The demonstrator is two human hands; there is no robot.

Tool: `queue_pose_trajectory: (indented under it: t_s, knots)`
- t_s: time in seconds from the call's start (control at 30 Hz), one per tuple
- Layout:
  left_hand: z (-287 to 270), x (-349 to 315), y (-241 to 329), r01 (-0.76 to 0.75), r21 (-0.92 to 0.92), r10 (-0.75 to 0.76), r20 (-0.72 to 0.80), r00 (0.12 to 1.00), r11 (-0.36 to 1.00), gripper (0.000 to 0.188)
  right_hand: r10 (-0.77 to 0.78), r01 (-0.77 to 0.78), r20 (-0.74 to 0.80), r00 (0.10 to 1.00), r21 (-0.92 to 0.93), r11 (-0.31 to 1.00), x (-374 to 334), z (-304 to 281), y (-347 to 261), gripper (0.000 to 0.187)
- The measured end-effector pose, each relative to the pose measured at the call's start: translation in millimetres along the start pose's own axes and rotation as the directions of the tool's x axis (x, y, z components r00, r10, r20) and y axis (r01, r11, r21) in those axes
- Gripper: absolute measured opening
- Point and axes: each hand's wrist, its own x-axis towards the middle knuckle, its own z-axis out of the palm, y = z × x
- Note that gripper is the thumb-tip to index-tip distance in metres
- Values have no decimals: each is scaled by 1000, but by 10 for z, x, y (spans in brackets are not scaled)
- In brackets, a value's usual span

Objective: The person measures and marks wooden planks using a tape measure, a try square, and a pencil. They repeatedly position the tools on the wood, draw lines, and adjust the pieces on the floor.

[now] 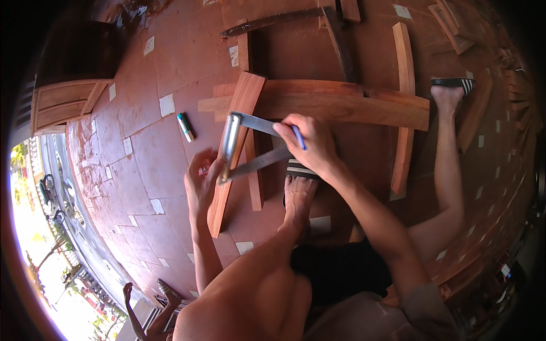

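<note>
My right hand [310, 142] is closed around the blade end of a metal try square [230, 142], with a blue pen [299, 137] between the fingers. A second metal strip, blurred, slants from the square's lower end to the same hand; whether it is a separate tool I cannot tell. Beneath the square's thick stock lies a reddish wooden board [245, 94], set across other pieces. My left hand [202, 173] is beside that board, fingers loosely curled and thumb apart, close to the stock's lower end. No held thing shows in it.
Long planks [341, 105] cross an upright slat [402, 102] on the tiled floor. Dark wooden bars [278, 21] lie farther off. A green and white marker [185, 127] rests at left. My sandalled foot [298, 193] is amid the wood. Another person's limbs [162, 307] show at lower left.
</note>
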Motion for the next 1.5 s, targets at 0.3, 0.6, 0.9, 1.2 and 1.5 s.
queue_pose_trajectory:
  t_s: [0.3,0.6,0.9,1.2,1.5]
  knots:
    - [223,687,-64,178,-32,-175,80,981,984,47,-69,81,-136,988,83,993,234,332,37,17]
    - [318,678,-73,48,-8,-47,22,999,999,44,-47,47,-151,987,-3,999,151,213,115,22]
    - [376,698,-48,-11,58,13,-27,1000,998,46,-82,75,-204,976,-42,996,100,205,163,21]
    - [377,724,-94,-15,53,17,-30,999,999,48,-46,38,-181,982,-46,998,97,194,133,13]
    - [378,723,-51,4,50,-2,-33,999,999,47,-54,46,-207,977,-41,998,141,191,215,21]
